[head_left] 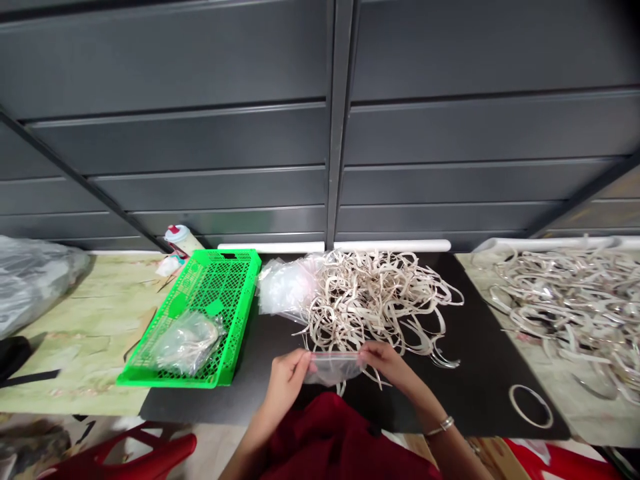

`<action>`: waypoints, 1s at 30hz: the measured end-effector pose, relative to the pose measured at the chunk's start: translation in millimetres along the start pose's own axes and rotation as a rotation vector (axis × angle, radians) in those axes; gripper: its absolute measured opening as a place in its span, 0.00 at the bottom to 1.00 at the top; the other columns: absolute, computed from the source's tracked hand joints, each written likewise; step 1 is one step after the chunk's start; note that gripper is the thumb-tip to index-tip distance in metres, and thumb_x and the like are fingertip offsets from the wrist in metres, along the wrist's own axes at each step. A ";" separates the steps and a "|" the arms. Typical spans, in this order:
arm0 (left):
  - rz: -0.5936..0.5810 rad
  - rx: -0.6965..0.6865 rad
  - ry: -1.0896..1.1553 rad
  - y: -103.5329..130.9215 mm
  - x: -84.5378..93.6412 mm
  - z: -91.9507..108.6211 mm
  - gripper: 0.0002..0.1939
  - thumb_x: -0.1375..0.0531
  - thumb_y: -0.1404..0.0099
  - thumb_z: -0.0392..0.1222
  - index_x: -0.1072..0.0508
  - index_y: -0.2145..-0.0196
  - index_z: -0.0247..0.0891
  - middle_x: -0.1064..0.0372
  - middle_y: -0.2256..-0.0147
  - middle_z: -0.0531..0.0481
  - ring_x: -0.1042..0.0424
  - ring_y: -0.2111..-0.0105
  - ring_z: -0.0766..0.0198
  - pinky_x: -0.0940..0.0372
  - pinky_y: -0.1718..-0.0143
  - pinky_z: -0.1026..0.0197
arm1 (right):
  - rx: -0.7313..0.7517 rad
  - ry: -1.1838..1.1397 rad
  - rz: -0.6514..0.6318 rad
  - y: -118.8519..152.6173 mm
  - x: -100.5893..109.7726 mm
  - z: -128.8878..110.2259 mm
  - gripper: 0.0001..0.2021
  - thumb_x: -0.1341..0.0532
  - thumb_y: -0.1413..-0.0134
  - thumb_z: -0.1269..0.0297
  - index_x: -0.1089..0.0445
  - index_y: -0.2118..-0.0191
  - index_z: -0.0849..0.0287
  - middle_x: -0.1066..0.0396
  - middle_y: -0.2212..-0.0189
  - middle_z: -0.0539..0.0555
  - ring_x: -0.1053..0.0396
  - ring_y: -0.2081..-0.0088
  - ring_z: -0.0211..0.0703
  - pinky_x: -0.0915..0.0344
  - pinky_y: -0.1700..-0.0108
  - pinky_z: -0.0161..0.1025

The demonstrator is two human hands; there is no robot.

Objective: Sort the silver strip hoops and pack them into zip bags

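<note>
Head view: A green plastic crate [227, 293] holding filled clear bags [190, 341] is set on the table left of the black mat [480, 347]. A heap of pale curved strips [370, 300] is piled on the mat directly behind the hands, with a loose ring [531, 405] lying to the right. A small clear zip bag [334, 365], transparent with a reddish seal line, is held above the mat's near edge. Its top edge is pinched by the left hand [287, 377] and the right hand [383, 363], fingers closed on it.

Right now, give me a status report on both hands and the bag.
Left hand and right hand each pinch an end of the clear zip bag. Pile of pale curved strips just behind it. Green crate off left.
</note>
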State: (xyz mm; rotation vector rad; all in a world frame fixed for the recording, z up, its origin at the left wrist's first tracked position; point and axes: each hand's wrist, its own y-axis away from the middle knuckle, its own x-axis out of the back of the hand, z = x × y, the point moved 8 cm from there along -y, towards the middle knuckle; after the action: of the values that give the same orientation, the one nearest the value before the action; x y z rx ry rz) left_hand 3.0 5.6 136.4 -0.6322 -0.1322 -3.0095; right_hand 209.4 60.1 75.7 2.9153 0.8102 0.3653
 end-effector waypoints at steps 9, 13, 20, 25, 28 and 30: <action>0.031 0.117 0.623 1.2 -9.3 -6.0 0.28 0.44 0.44 0.65 0.24 0.62 0.36 0.24 0.75 0.45 0.26 0.72 0.56 0.37 0.64 0.59 | -0.216 -0.440 0.073 17.5 -38.6 33.7 0.18 0.36 0.55 0.46 0.24 0.70 0.57 0.24 0.68 0.59 0.28 0.61 0.54 0.36 0.52 0.51; -0.190 0.138 0.686 8.7 -27.1 -18.9 0.33 0.37 0.49 0.62 0.26 0.53 0.35 0.23 0.64 0.40 0.26 0.61 0.51 0.36 0.59 0.56 | -0.279 -0.565 0.105 12.7 -52.0 39.6 0.20 0.35 0.60 0.42 0.25 0.73 0.57 0.24 0.72 0.59 0.27 0.66 0.55 0.32 0.57 0.51; 0.217 0.237 0.894 1.0 48.0 -58.8 0.23 0.37 0.46 0.57 0.24 0.62 0.34 0.23 0.69 0.41 0.24 0.68 0.54 0.34 0.59 0.54 | -0.343 -0.489 0.172 10.4 -48.0 42.7 0.23 0.33 0.63 0.43 0.25 0.66 0.57 0.23 0.66 0.59 0.27 0.59 0.57 0.32 0.54 0.50; 0.604 0.176 0.921 5.8 159.4 -84.3 0.22 0.32 0.52 0.52 0.26 0.62 0.36 0.23 0.67 0.45 0.24 0.66 0.56 0.33 0.63 0.58 | -0.367 -0.495 0.200 19.3 -51.3 53.3 0.23 0.34 0.62 0.43 0.26 0.66 0.58 0.23 0.68 0.59 0.26 0.63 0.54 0.32 0.56 0.49; 0.712 0.188 0.908 8.8 205.8 -105.5 0.16 0.35 0.47 0.49 0.28 0.63 0.39 0.23 0.69 0.50 0.25 0.66 0.60 0.32 0.65 0.61 | -0.333 -0.436 0.146 21.0 -60.3 49.9 0.22 0.36 0.58 0.43 0.27 0.66 0.58 0.24 0.70 0.57 0.26 0.65 0.51 0.32 0.58 0.47; 0.805 0.227 0.890 10.3 230.6 -124.9 0.11 0.39 0.43 0.46 0.29 0.63 0.39 0.24 0.69 0.50 0.25 0.66 0.60 0.32 0.65 0.60 | -0.305 -0.416 0.091 19.7 -67.2 46.8 0.20 0.37 0.55 0.44 0.27 0.68 0.58 0.25 0.72 0.55 0.27 0.67 0.49 0.32 0.59 0.45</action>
State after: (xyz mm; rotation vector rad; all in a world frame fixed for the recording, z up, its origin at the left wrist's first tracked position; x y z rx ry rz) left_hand -256.6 -27.0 116.4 0.5664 -0.1208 -2.1650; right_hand 175.3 7.1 19.7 2.6085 0.5086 -0.1053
